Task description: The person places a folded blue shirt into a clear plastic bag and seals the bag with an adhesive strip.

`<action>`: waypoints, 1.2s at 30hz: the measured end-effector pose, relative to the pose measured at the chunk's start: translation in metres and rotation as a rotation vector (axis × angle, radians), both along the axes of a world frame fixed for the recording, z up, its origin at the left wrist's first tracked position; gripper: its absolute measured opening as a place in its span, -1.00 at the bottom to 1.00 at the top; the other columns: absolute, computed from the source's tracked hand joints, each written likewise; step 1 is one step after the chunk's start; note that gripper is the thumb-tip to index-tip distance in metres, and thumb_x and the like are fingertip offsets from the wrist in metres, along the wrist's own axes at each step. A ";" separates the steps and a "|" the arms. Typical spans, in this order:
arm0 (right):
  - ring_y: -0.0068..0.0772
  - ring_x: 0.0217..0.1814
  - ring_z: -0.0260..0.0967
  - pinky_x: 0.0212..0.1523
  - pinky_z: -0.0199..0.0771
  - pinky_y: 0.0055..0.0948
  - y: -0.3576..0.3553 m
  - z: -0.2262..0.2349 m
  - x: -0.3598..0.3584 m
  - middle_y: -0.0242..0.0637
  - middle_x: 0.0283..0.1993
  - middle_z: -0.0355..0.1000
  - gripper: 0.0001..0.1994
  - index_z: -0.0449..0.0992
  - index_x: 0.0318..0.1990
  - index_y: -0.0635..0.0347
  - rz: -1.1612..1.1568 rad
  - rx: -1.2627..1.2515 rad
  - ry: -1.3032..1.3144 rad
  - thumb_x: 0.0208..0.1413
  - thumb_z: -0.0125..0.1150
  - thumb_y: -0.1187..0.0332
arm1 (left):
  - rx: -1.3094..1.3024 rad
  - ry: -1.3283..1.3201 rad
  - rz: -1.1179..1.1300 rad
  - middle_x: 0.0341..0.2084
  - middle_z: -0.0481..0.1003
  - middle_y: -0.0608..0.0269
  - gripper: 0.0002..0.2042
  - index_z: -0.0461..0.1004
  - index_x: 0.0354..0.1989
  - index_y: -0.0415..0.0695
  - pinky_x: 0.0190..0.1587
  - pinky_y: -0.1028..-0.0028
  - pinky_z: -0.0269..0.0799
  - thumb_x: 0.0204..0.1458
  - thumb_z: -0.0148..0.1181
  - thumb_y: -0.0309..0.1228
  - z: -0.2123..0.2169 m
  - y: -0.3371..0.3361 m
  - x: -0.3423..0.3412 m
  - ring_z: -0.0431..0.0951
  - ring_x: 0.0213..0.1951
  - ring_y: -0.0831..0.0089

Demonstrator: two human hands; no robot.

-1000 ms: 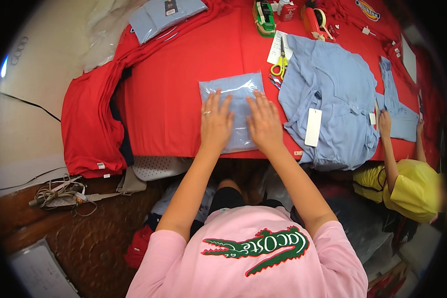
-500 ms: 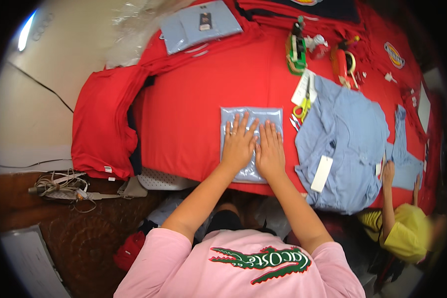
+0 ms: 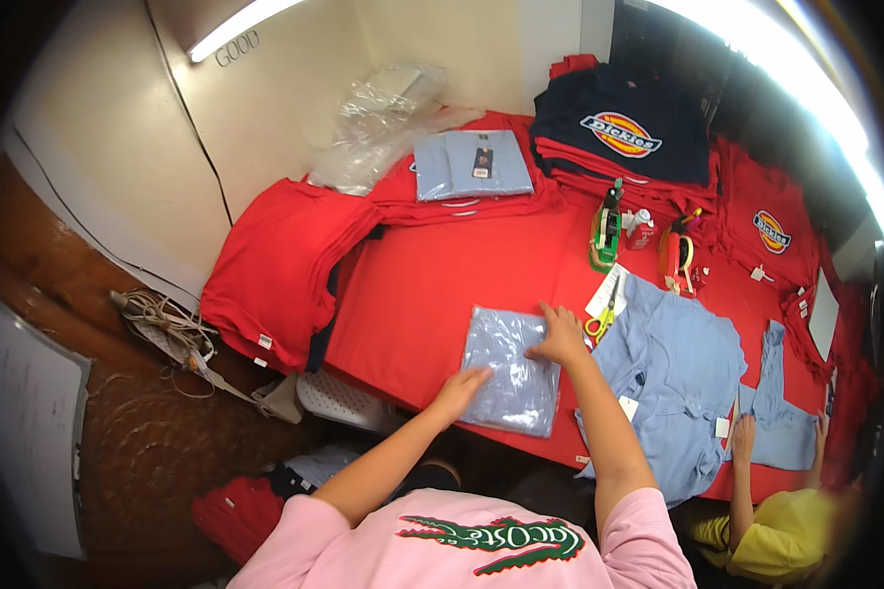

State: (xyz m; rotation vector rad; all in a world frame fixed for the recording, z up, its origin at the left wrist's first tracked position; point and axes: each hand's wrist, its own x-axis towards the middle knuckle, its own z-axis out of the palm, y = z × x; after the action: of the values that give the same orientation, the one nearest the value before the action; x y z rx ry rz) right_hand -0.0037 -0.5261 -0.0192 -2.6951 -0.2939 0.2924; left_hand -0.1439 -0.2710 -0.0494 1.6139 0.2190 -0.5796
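A folded light blue shirt in a clear plastic bag (image 3: 513,388) lies near the front edge of the red-covered table, turned slightly askew. My left hand (image 3: 459,395) grips its left edge, the thumb on top and the other fingers partly hidden. At the upper right corner, my right hand (image 3: 564,339) takes hold with its thumb on the plastic and its fingers along the edge. Just right of that hand are yellow-handled scissors (image 3: 601,320) on a white card. Beyond them spreads an unbagged light blue shirt (image 3: 673,368) with white tags.
Red garments (image 3: 275,265) hang over the table's left end. A bagged blue shirt (image 3: 473,165) and a navy shirt (image 3: 624,123) top piles at the back. Green (image 3: 606,236) and red tape dispensers (image 3: 676,257) stand behind the scissors. At right, a person in yellow (image 3: 786,535) handles blue cloth.
Both hands lay flat on the bagged shirt before; now they hold its left edge and upper right corner. The bag has turned a little. My view has tilted up, showing more wall.
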 end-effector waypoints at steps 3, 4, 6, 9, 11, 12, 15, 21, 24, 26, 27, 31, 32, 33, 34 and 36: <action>-0.04 0.35 0.48 0.33 0.47 -0.05 -0.009 -0.007 0.007 -0.14 0.21 0.58 -0.06 0.61 0.28 0.13 0.023 0.014 0.210 -0.43 0.80 0.08 | -0.644 0.521 0.010 0.45 0.39 -0.24 0.00 0.31 0.53 -0.28 0.46 -0.10 0.36 0.31 -0.08 0.48 -0.010 0.035 -0.028 0.42 0.45 -0.13; -0.06 0.30 0.53 0.27 0.53 -0.09 -0.001 0.001 0.003 -0.17 0.16 0.61 -0.14 0.68 0.20 0.15 0.061 0.038 0.322 -0.42 0.80 0.10 | -0.822 0.588 0.031 0.45 0.38 -0.29 0.06 0.30 0.53 -0.29 0.44 -0.10 0.38 0.27 -0.12 0.53 -0.014 0.051 -0.035 0.42 0.45 -0.16; -0.07 0.17 0.56 0.08 0.61 -0.16 0.031 0.041 -0.032 -0.20 0.03 0.60 -0.44 0.75 -0.01 0.15 0.204 0.189 0.045 -0.28 0.72 0.22 | -1.085 0.630 0.054 0.47 0.34 -0.34 0.15 0.24 0.55 -0.32 0.41 -0.14 0.42 0.21 -0.19 0.61 -0.017 0.087 -0.030 0.39 0.47 -0.22; -0.11 0.07 0.54 0.08 0.55 -0.11 0.065 0.123 -0.068 -0.29 -0.06 0.56 -0.57 0.74 0.02 0.04 0.533 0.214 -0.407 -0.11 0.60 0.36 | -1.176 0.422 -0.047 0.52 0.25 -0.36 0.24 0.08 0.60 -0.43 0.37 -0.23 0.46 0.18 -0.22 0.64 0.015 0.122 0.017 0.37 0.49 -0.21; -0.16 0.01 0.53 0.07 0.52 -0.10 0.081 0.168 -0.076 -0.33 -0.12 0.53 -0.61 0.73 0.01 0.00 0.709 0.091 -0.614 -0.05 0.55 0.41 | -1.120 0.353 -0.025 0.43 0.38 -0.35 -0.17 0.13 0.58 -0.42 0.42 -0.17 0.43 0.36 0.09 0.04 0.058 0.122 0.065 0.47 0.43 -0.15; -0.17 0.01 0.52 0.09 0.50 -0.12 0.086 0.189 -0.073 -0.34 -0.11 0.53 -0.61 0.73 0.02 -0.01 0.686 0.133 -0.645 -0.03 0.54 0.41 | -0.926 0.205 -0.048 0.41 0.41 -0.33 -0.28 0.16 0.57 -0.40 0.45 -0.14 0.42 0.36 0.15 -0.20 0.070 0.125 0.094 0.50 0.40 -0.13; -0.18 0.02 0.52 0.10 0.47 -0.12 0.112 0.261 -0.057 -0.31 -0.06 0.55 -0.60 0.73 0.05 -0.02 0.634 0.384 -0.638 -0.02 0.54 0.38 | -0.898 0.169 -0.032 0.35 0.49 -0.23 -0.37 0.25 0.51 -0.37 0.44 -0.05 0.46 0.27 0.18 -0.44 0.139 0.137 0.171 0.59 0.32 -0.05; 0.01 0.07 0.57 0.02 0.55 -0.11 0.176 0.341 -0.059 0.14 0.10 0.56 -0.57 0.64 0.19 0.26 1.077 1.540 -0.306 0.27 0.42 0.19 | -0.862 -0.137 -0.102 0.19 0.59 -0.17 -0.43 0.32 0.40 -0.42 0.27 0.05 0.64 0.24 0.28 -0.50 0.209 0.097 0.359 0.71 0.14 0.04; 0.04 -0.14 0.65 -0.24 0.62 -0.10 0.212 0.338 -0.019 0.33 0.10 0.58 -0.54 0.60 0.32 0.16 1.212 1.642 -0.444 0.46 0.27 0.05 | -0.680 -0.144 -0.029 0.15 0.61 -0.13 -0.45 0.38 0.34 -0.40 0.16 0.02 0.68 0.19 0.33 -0.48 0.198 0.087 0.438 0.71 0.10 0.06; 0.10 -0.14 0.65 -0.28 0.63 -0.13 0.241 0.365 -0.006 0.40 0.14 0.52 -0.55 0.60 0.32 0.09 1.201 1.713 -0.198 0.49 0.22 0.02 | -0.258 -0.256 0.163 0.14 0.61 -0.12 -0.37 0.37 0.38 -0.37 0.06 0.00 0.68 0.12 0.41 -0.48 0.140 0.122 0.492 0.69 0.10 0.04; 0.13 -0.13 0.65 -0.28 0.64 -0.13 0.259 0.354 -0.009 0.44 0.16 0.50 -0.56 0.60 0.32 0.08 1.117 1.854 -0.121 0.49 0.21 0.02 | -0.041 -0.189 0.169 0.16 0.60 -0.11 -0.30 0.36 0.43 -0.31 0.09 0.07 0.65 0.08 0.46 -0.46 0.119 0.136 0.513 0.66 0.15 0.03; 0.22 -0.07 0.66 -0.22 0.68 -0.10 0.296 0.331 0.033 0.53 0.21 0.45 -0.56 0.61 0.33 0.05 0.956 2.079 -0.239 0.46 0.26 0.04 | 0.678 -0.750 0.274 0.32 0.44 -0.32 -0.27 0.35 0.46 -0.26 0.38 0.02 0.44 0.10 0.45 -0.32 0.096 0.162 0.578 0.49 0.32 -0.24; 0.24 -0.04 0.66 -0.19 0.68 -0.08 0.294 0.314 0.060 0.52 0.21 0.46 -0.55 0.61 0.33 0.05 1.067 1.988 -0.301 0.44 0.30 0.05 | 0.648 -0.819 0.405 0.36 0.41 -0.31 -0.28 0.35 0.46 -0.27 0.47 0.02 0.30 0.13 0.42 -0.30 0.099 0.177 0.598 0.41 0.39 -0.24; 0.21 0.01 0.64 -0.13 0.66 -0.08 0.289 0.306 0.078 0.45 0.19 0.47 -0.58 0.61 0.27 0.09 1.055 1.984 -0.216 0.40 0.34 0.09 | 0.663 -0.998 0.498 0.40 0.39 -0.30 -0.30 0.35 0.46 -0.30 0.53 0.01 0.21 0.13 0.41 -0.34 0.086 0.222 0.613 0.34 0.45 -0.23; 0.18 0.06 0.62 -0.07 0.63 -0.09 0.284 0.302 0.092 0.38 0.17 0.48 -0.61 0.61 0.21 0.13 1.048 1.945 -0.149 0.35 0.38 0.14 | 0.900 -1.143 0.521 0.39 0.39 -0.36 -0.28 0.34 0.44 -0.37 0.51 -0.03 0.24 0.11 0.40 -0.32 0.085 0.259 0.628 0.36 0.44 -0.24; 0.03 0.17 0.55 0.08 0.55 -0.16 0.273 0.321 0.093 0.15 0.11 0.50 -0.73 0.58 -0.01 0.22 0.820 1.921 0.146 0.25 0.46 0.29 | 1.177 -1.134 0.714 0.44 0.38 -0.28 -0.22 0.32 0.48 -0.33 0.58 -0.03 0.11 0.11 0.44 -0.24 0.095 0.356 0.661 0.28 0.51 -0.23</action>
State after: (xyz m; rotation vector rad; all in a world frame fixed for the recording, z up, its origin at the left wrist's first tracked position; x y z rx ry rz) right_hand 0.0893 -0.2536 0.3017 -0.5875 -0.9541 0.2048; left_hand 0.5172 0.0854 0.0453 2.4876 0.2597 1.2578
